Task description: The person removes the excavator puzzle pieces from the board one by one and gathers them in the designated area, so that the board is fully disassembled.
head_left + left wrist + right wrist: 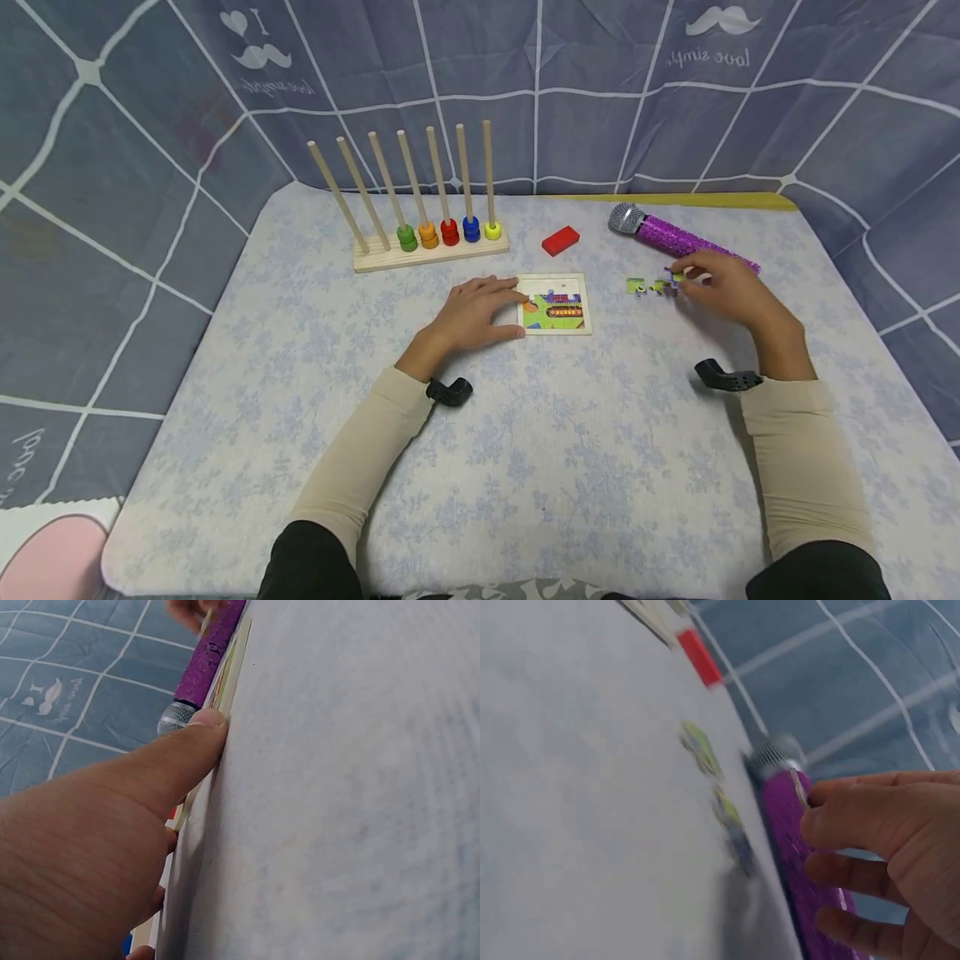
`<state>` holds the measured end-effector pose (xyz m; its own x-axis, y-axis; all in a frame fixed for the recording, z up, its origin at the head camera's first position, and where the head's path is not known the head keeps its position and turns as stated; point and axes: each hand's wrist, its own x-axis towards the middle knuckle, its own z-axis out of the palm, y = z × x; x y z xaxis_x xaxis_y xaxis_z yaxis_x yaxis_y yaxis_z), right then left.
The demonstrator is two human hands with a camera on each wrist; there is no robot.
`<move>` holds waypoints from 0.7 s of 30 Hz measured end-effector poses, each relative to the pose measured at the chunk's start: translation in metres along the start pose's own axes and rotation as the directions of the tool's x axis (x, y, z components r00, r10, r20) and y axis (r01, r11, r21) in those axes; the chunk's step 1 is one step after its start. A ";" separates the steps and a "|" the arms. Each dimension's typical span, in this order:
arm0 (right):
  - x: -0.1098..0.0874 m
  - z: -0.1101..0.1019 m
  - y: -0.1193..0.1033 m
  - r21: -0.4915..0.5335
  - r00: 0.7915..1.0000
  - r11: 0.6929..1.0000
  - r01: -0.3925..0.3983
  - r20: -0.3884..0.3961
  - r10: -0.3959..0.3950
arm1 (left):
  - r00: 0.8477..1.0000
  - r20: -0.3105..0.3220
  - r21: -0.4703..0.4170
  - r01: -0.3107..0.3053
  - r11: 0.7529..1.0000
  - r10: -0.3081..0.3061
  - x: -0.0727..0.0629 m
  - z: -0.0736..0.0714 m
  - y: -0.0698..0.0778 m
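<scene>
A small jigsaw puzzle board [555, 328] with a pale wooden rim lies flat mid-table, part of its picture filled with colourful pieces. At its left edge rests my left hand [480, 315], fingers spread and thumb by the lower left corner. The left wrist view has the thumb [199, 739] against the board's rim. Over on the right, my right hand [723, 287] pinches a puzzle piece [799, 787] between thumb and forefinger, raised off the table. Loose puzzle pieces [636, 286] lie just left of that hand. The far side of the held piece is hidden.
A purple glitter microphone [667, 236] lies behind the right hand. Further back is a red block [560, 241]. A wooden peg stand [431, 257] with coloured rings stands at the back left. Patterned curtain [585, 133] borders the table's far side.
</scene>
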<state>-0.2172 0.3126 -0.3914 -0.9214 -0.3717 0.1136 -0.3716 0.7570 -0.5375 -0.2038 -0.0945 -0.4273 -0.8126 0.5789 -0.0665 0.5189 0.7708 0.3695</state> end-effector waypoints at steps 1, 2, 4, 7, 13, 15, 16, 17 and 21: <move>-0.004 -0.005 0.005 -0.003 0.999 0.999 -0.043 -0.006 0.043 | 1.000 0.001 0.000 0.001 1.000 -0.001 0.000 -0.001 0.000; -0.008 -0.010 0.009 -0.010 0.997 0.997 -0.077 -0.009 0.077 | 1.000 0.002 0.001 0.003 1.000 -0.003 0.000 -0.001 0.000; -0.012 -0.017 0.016 -0.031 0.991 0.991 -0.133 -0.003 0.133 | 1.000 0.000 0.001 0.005 1.000 -0.005 0.000 -0.002 0.001; -0.015 -0.023 0.020 -0.055 0.983 0.982 -0.178 0.042 0.181 | 1.000 -0.002 -0.004 0.006 1.000 -0.006 0.000 -0.003 0.001; -0.010 -0.018 0.018 -0.107 0.963 0.973 -0.204 0.159 0.219 | 1.000 0.002 -0.017 0.009 1.000 -0.009 0.000 0.001 0.000; -0.008 -0.015 0.017 -0.131 0.959 0.970 -0.204 0.175 0.225 | 1.000 0.006 -0.019 0.009 1.000 -0.009 0.000 0.003 0.000; -0.007 -0.014 0.017 -0.147 0.960 0.971 -0.190 0.178 0.215 | 1.000 0.006 -0.018 0.008 1.000 -0.008 0.000 0.003 0.000; -0.007 -0.013 0.017 -0.163 0.963 0.971 -0.174 0.177 0.202 | 1.000 0.005 -0.017 0.007 1.000 -0.007 0.000 0.004 0.000; -0.006 -0.009 0.020 -0.228 0.980 0.970 -0.090 0.155 0.127 | 1.000 -0.003 -0.011 0.000 1.000 0.000 0.002 0.004 0.000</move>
<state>-0.2205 0.3345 -0.3947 -0.9324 -0.3511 -0.0863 -0.3035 0.8897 -0.3410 -0.2039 -0.0925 -0.4310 -0.8135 0.5781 -0.0635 0.5161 0.7679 0.3795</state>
